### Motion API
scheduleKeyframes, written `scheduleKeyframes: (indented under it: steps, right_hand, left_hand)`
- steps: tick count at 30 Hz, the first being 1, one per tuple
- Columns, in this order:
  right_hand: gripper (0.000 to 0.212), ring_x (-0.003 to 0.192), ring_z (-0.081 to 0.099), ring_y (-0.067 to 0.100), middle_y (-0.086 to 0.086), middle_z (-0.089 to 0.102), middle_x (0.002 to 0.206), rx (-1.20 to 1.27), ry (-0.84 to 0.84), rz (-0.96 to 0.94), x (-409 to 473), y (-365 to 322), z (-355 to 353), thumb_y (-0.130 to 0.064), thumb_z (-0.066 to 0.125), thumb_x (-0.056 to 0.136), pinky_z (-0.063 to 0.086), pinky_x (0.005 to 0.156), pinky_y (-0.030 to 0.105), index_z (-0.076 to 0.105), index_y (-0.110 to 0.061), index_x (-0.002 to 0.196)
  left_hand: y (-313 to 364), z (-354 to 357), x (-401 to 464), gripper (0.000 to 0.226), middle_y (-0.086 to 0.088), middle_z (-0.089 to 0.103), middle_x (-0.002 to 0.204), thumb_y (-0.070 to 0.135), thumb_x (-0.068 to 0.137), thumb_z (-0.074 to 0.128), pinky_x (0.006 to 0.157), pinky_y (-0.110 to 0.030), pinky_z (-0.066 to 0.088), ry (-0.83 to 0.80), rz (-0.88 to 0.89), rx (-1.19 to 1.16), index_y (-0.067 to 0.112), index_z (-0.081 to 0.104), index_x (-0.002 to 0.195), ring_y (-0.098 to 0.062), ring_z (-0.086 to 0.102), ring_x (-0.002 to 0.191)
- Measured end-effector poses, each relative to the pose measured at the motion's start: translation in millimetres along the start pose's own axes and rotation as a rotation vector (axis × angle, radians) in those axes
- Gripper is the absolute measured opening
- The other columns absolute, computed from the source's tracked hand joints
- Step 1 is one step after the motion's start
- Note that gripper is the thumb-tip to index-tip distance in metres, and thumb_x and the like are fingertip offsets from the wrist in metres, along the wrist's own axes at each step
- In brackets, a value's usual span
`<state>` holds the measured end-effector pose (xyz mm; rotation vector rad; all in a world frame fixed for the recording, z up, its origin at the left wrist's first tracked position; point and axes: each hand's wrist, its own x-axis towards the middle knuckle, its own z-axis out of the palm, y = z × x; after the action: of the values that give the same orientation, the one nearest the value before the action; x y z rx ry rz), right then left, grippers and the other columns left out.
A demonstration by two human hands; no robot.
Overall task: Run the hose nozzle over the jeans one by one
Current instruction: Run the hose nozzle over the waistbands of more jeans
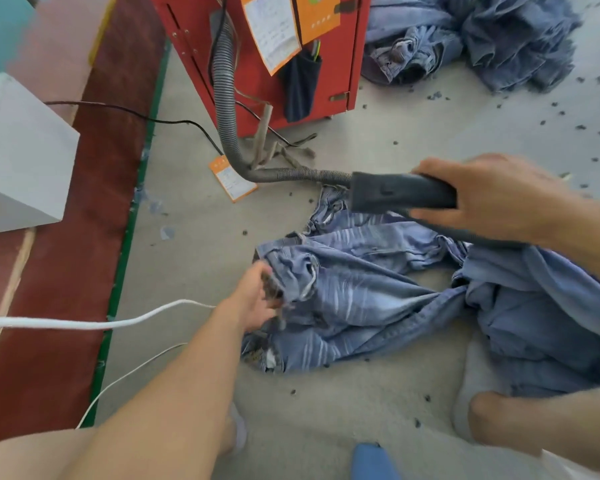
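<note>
1. One head view is showing both hands at work: the left hand (257, 299) is pinching the frayed hem of the jeans (378, 299) spread on the concrete floor (194, 209), while the right hand (492, 195) is wrapping round the dark hose nozzle (402, 194) just above the denim.
2. Doing this well probably means keeping the hem taut and sweeping the nozzle low along each leg, slowly.
3. Going unseen: the nozzle's mouth is hiding under the right hand, and motion is blurring that hand. The ribbed hose (226, 98) is leaving the frame at the red machine (326, 81), and the far jeans pile (482, 39) is being cut off.
</note>
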<state>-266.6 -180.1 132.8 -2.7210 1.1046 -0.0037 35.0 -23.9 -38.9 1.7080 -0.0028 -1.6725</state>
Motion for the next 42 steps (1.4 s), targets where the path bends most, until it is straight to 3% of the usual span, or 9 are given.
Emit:
scheduleKeyframes:
  steps: [4, 9, 11, 14, 17, 23, 26, 31, 42]
  right_hand:
    - [0.034, 0.052, 0.050, 0.005, -0.020, 0.055, 0.065, -0.111, -0.089, -0.033, -2, 1, 10, -0.071, 0.051, 0.089, 0.034, 0.046, 0.024, 0.049, -0.049, 0.115]
    - [0.040, 0.053, 0.056, 0.010, -0.020, 0.061, 0.070, -0.103, -0.128, -0.118, -4, -6, 15, -0.074, 0.043, 0.090, 0.045, 0.046, 0.030, 0.049, -0.046, 0.117]
    - [0.046, 0.058, 0.060, 0.012, -0.020, 0.066, 0.081, -0.110, -0.141, -0.143, -6, -7, 17, -0.077, 0.035, 0.089, 0.050, 0.050, 0.032, 0.049, -0.044, 0.118]
    - [0.051, 0.066, 0.064, 0.015, -0.019, 0.068, 0.090, -0.127, -0.158, -0.172, -11, -3, 21, -0.081, 0.028, 0.086, 0.051, 0.054, 0.032, 0.046, -0.048, 0.120]
    - [0.049, 0.068, 0.064, 0.015, -0.018, 0.066, 0.084, -0.152, -0.207, -0.178, -12, 0, 21, -0.082, 0.031, 0.085, 0.043, 0.052, 0.032, 0.046, -0.048, 0.117]
    - [0.029, 0.054, 0.043, 0.004, -0.013, 0.055, 0.071, -0.216, -0.303, -0.177, -15, -4, 24, -0.075, 0.036, 0.087, 0.026, 0.046, 0.024, 0.031, -0.047, 0.095]
    - [0.027, 0.056, 0.047, 0.011, -0.011, 0.052, 0.068, -0.220, -0.306, -0.204, -19, -11, 32, -0.072, 0.039, 0.091, 0.031, 0.050, 0.031, 0.027, -0.048, 0.094]
    - [0.031, 0.067, 0.055, 0.019, -0.010, 0.056, 0.079, -0.254, -0.380, -0.264, -29, -13, 47, -0.070, 0.042, 0.093, 0.042, 0.058, 0.033, 0.035, -0.043, 0.106]
    - [0.042, 0.073, 0.064, 0.019, -0.011, 0.064, 0.084, -0.203, -0.285, -0.287, -40, 1, 51, -0.077, 0.019, 0.086, 0.046, 0.056, 0.034, 0.035, -0.044, 0.106]
  left_hand:
    - [-39, -22, 35, 0.016, -0.015, 0.067, 0.096, 0.006, 0.090, 0.060, 0.090, -0.051, 0.059, 0.164, -0.031, 0.445, -0.001, 0.068, 0.103, -0.032, 0.065, 0.094]
    - [-63, -44, 43, 0.131, -0.014, 0.014, 0.171, 0.088, 0.067, 0.066, 0.126, -0.054, 0.016, 0.061, -0.130, 1.306, 0.022, 0.009, 0.165, -0.039, 0.009, 0.157]
    - [-72, -43, 49, 0.129, -0.017, 0.031, 0.165, 0.084, 0.070, 0.069, 0.123, -0.050, 0.029, 0.065, -0.083, 1.203, 0.013, 0.017, 0.164, -0.038, 0.029, 0.152]
    - [-76, -38, 61, 0.057, -0.018, 0.070, 0.126, 0.048, 0.089, 0.076, 0.101, -0.046, 0.053, 0.214, 0.059, 0.922, 0.005, 0.068, 0.125, -0.034, 0.065, 0.116]
    - [-57, -33, 56, 0.018, -0.017, 0.074, 0.110, 0.024, 0.097, 0.065, 0.081, -0.038, 0.052, 0.226, 0.113, 0.636, 0.010, 0.072, 0.106, -0.028, 0.066, 0.095]
    - [-4, -17, 13, 0.027, -0.020, 0.074, 0.114, 0.016, 0.106, 0.042, 0.078, -0.043, 0.061, -0.091, 0.113, 0.000, 0.010, 0.062, 0.123, -0.031, 0.074, 0.094]
    - [-1, -4, -11, 0.016, -0.014, 0.075, 0.103, 0.022, 0.096, 0.059, 0.067, -0.035, 0.060, -0.110, 0.122, 0.138, 0.014, 0.068, 0.106, -0.026, 0.074, 0.080]
    - [-3, 14, -22, 0.035, -0.007, 0.078, 0.106, 0.043, 0.086, 0.077, 0.096, -0.046, 0.057, -0.015, 0.136, 0.608, 0.015, 0.075, 0.107, -0.026, 0.073, 0.098]
    - [-4, 19, -17, 0.054, -0.028, 0.063, 0.136, 0.034, 0.102, 0.038, 0.099, -0.055, 0.055, -0.365, 0.027, -0.321, 0.000, 0.062, 0.136, -0.044, 0.062, 0.124]
